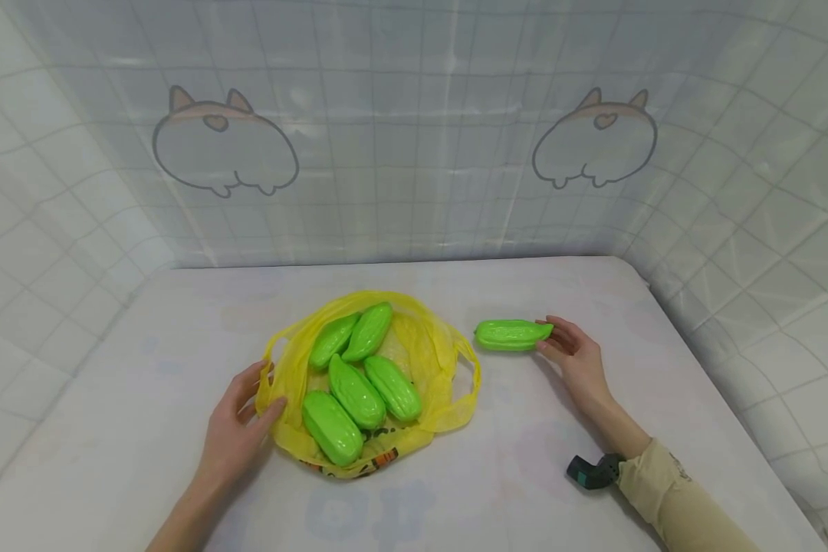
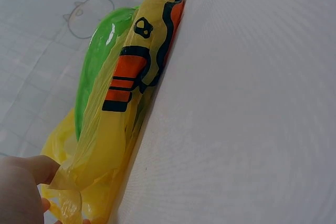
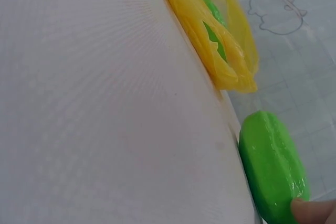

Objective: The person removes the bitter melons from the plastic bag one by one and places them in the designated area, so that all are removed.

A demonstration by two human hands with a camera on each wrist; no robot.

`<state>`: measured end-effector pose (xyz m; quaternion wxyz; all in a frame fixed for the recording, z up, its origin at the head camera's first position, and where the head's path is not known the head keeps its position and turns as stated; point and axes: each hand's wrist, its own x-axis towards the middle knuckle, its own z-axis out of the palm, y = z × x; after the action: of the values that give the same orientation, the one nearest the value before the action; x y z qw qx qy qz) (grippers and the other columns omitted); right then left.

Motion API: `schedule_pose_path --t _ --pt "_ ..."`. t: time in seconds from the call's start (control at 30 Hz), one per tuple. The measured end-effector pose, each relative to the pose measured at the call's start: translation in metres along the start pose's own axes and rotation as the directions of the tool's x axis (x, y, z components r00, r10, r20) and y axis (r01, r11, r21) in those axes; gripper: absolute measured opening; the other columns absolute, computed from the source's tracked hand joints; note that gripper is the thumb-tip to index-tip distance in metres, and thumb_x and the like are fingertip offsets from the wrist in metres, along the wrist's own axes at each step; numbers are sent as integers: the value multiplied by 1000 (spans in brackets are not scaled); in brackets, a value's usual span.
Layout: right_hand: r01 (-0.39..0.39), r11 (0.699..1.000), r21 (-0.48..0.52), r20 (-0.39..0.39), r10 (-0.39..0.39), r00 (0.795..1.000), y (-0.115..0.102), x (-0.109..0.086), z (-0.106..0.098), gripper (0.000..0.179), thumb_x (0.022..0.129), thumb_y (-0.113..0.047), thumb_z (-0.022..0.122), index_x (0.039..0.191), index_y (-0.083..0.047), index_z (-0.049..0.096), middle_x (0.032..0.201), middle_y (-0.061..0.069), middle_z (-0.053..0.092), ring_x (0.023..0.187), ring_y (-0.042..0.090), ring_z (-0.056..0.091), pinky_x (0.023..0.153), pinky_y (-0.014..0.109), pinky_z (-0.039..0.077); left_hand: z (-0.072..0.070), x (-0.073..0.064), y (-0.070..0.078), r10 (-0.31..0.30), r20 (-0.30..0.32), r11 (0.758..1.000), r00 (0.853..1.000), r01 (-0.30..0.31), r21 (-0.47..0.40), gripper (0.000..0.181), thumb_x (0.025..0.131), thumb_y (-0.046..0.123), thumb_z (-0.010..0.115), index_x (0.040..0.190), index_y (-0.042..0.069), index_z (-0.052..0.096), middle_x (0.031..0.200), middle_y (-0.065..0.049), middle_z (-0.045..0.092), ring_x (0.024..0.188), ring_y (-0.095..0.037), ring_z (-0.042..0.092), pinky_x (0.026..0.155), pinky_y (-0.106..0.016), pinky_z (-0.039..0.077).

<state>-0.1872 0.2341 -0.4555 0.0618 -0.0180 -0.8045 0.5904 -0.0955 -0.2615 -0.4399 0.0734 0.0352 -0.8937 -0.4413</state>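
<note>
A yellow plastic bag (image 1: 421, 330) lies open on the table, with several shiny green toy gourds (image 1: 352, 391) inside. At its left rim, my left hand (image 1: 238, 429) pinches the thin plastic between thumb and fingers. The left wrist view shows that thumb (image 2: 44, 170) on the bag (image 2: 100, 177), whose side carries orange and black print. To the right of the bag lies another green toy gourd (image 1: 509, 336), lengthwise. My right hand (image 1: 579, 364) pinches its pointed end. In the right wrist view the thumb (image 3: 315, 211) presses on this gourd (image 3: 270, 163).
The bag's handle loop (image 1: 465, 383) spreads toward the right on the white table (image 1: 510, 475). Grid-patterned curtains (image 1: 414, 153) with animal drawings enclose the back and sides. A dark device (image 1: 593, 471) is strapped at the right wrist, beside a beige sleeve (image 1: 676, 498).
</note>
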Motion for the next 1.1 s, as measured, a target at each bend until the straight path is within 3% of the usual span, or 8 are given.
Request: schedule_pose_path --t 0.07,0.13,0.37,0.63,1.1 --pt "-3 1000 -2 1 3 1000 0 0 0 56 95 -13 68 146 -6 46 143 11 57 129 21 54 97 8 46 0 0 -1 4 -2 1000 1000 -4 1 63 98 35 64 154 23 36 155 -6 42 136 -30 45 98 -3 36" --pt "-2 1000 -4 0 2 1000 -1 0 0 57 95 -12 68 146 -6 45 143 11 57 129 21 55 97 8 46 0 0 -1 7 -2 1000 1000 -7 -5 63 98 35 64 154 23 36 155 -6 43 136 -30 45 90 5 29" --pt "19 1000 -15 -4 -19 1000 0 -1 1 60 94 -12 69 147 -6 43 143 12 56 130 27 53 95 8 47 -1 0 3 -6 3 1000 1000 6 -14 64 98 35 64 154 24 35 156 -6 42 136 -29 45 90 5 29" --pt "41 999 -21 -19 -41 999 1 -2 1 61 92 -8 71 146 -5 45 141 11 57 126 24 55 95 7 47 -1 0 3 -5 11 1000 1000 5 -3 65 98 36 63 155 24 34 157 -5 41 137 -30 44 89 5 28" --pt "54 998 -24 -8 -54 998 0 -3 2 60 90 -2 70 145 -5 47 143 12 55 133 29 51 104 12 43 -1 1 2 4 8 1000 1000 -4 -6 65 98 36 64 155 24 34 156 -6 41 137 -31 44 90 6 28"
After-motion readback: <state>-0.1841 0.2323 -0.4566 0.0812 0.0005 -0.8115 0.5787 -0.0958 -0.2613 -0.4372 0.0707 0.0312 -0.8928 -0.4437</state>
